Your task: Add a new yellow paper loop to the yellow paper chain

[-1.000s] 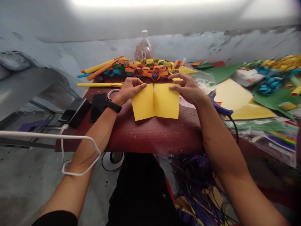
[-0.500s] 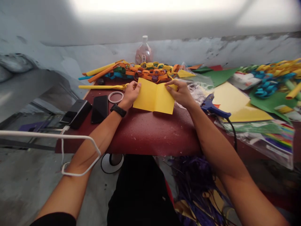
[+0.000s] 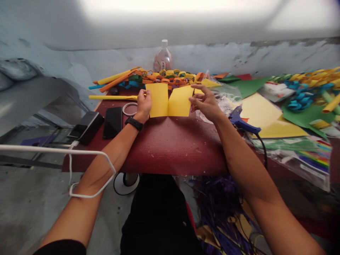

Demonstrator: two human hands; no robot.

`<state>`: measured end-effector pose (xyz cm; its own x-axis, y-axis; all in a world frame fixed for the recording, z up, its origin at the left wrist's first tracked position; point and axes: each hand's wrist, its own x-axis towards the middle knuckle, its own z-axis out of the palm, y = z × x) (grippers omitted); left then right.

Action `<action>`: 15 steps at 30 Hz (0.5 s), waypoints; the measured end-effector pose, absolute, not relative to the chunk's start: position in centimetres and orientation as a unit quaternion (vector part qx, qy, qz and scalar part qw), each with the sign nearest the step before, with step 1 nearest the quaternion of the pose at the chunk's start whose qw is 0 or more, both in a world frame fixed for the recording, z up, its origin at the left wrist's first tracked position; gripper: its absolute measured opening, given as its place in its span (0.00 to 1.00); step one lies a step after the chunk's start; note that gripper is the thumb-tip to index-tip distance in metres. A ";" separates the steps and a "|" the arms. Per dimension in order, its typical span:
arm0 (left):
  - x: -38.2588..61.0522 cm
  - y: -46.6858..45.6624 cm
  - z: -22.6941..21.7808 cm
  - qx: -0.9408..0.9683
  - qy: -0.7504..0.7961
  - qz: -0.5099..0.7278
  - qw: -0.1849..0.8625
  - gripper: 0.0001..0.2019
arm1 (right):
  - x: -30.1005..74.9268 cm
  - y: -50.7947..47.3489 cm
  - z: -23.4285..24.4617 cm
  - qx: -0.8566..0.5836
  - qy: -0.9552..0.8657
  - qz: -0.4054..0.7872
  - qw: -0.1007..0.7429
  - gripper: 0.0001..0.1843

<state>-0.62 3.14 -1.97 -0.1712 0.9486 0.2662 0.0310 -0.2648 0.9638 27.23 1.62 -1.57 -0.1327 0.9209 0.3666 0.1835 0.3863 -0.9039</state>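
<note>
Above the dark red textured worktop (image 3: pixel 170 148), we are holding a rectangular yellow paper sheet (image 3: pixel 157 101), its halves angling at the middle fold. Our left hand (image 3: pixel 144 106) is pinching the left edge; our right hand (image 3: pixel 205 102) is touching the right edge with bent fingers, though we cannot tell whether it is gripping. Beyond, multicoloured paper-link chains (image 3: pixel 156 78) are lying; a blue glue gun (image 3: pixel 243 120) is resting rightward, a flat black phone (image 3: pixel 113 122) leftward.

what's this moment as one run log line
left hand: grips yellow paper, left edge | right hand: at its right edge | paper: creased down middle | nearby: phone, blue glue gun
</note>
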 end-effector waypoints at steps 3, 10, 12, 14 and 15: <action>-0.4 2.9 -2.1 0.479 0.483 0.611 0.404 0.18 | 26.9 1.4 -1.6 -0.410 -0.672 0.361 0.500 0.27; 0.3 1.8 -2.7 0.539 0.437 0.572 0.437 0.13 | 26.3 2.5 -2.7 -0.443 -0.687 0.265 0.511 0.10; 0.3 2.0 -2.8 0.544 0.423 0.583 0.430 0.12 | 26.2 2.7 -3.0 -0.448 -0.685 0.267 0.509 0.10; 0.1 2.4 -2.9 0.542 0.424 0.596 0.414 0.12 | 26.3 2.9 -3.2 -0.449 -0.681 0.262 0.515 0.10; 0.0 2.7 -3.0 0.539 0.430 0.602 0.403 0.11 | 26.3 3.0 -3.2 -0.449 -0.679 0.255 0.523 0.09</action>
<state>-0.02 2.68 -2.96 -0.0960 0.9483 0.3026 -0.0217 -0.3060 0.9518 26.33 2.99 -3.16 -0.0510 0.8753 0.4809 0.3423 0.4676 -0.8149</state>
